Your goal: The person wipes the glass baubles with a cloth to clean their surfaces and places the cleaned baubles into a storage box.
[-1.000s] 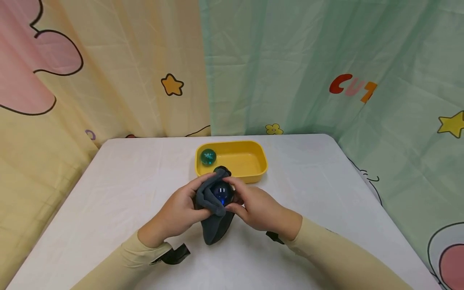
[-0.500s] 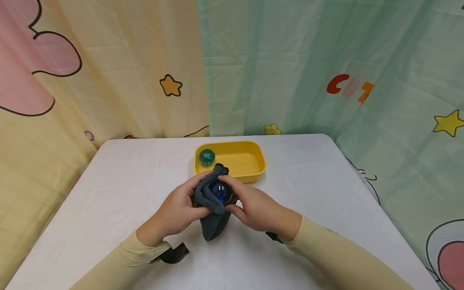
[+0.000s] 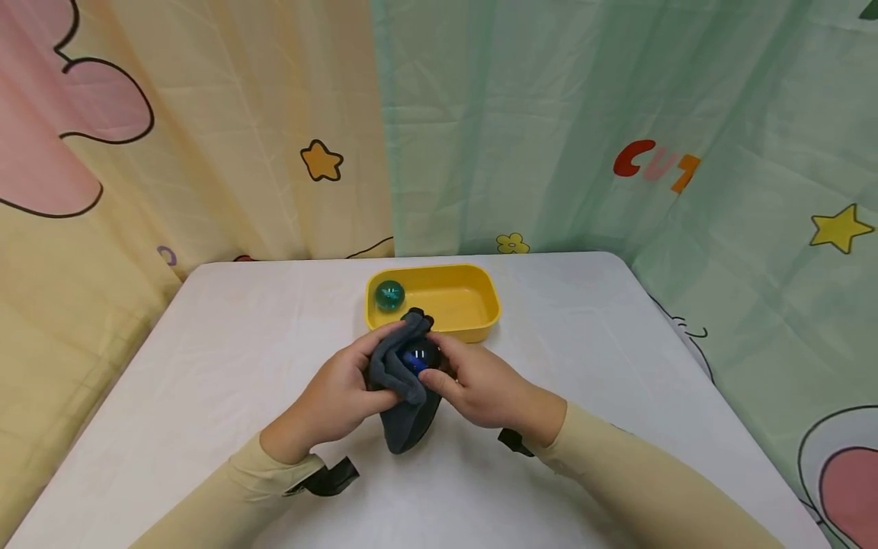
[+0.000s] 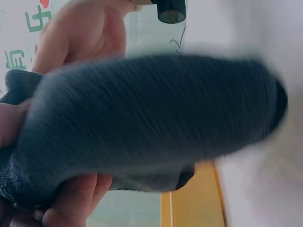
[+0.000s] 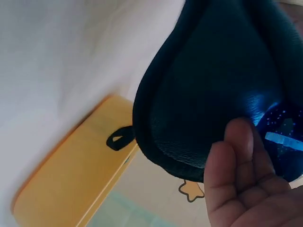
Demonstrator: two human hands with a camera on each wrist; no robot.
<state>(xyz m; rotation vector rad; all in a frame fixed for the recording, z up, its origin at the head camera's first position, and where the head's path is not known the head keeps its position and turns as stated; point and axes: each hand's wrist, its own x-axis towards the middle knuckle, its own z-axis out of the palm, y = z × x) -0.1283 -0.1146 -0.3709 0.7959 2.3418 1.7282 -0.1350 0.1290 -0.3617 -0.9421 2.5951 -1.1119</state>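
A deep blue transparent ball [image 3: 417, 356] sits partly wrapped in a dark grey cloth [image 3: 406, 427] above the middle of the table. My left hand [image 3: 334, 398] grips the folded cloth against the ball's left side. From the right, my right hand [image 3: 488, 387] holds the ball between thumb and fingers. In the left wrist view the cloth [image 4: 151, 109] hangs large and blurred, hiding the ball. The right wrist view gives the cloth's smooth, leather-like side [image 5: 208, 99] with a small black loop [image 5: 121, 138], and the shiny ball [image 5: 284, 146] beside my right fingers [image 5: 246, 165].
Just beyond my hands stands a yellow tray [image 3: 456, 301], with a green transparent ball [image 3: 389, 295] in its left end. A white cloth [image 3: 206, 366] covers the table. Printed curtains [image 3: 466, 137] hang behind and beside it.
My right hand has shifted on the ball, its thumb now higher across the front. Less of the ball shows. The left hand keeps its hold on the cloth.
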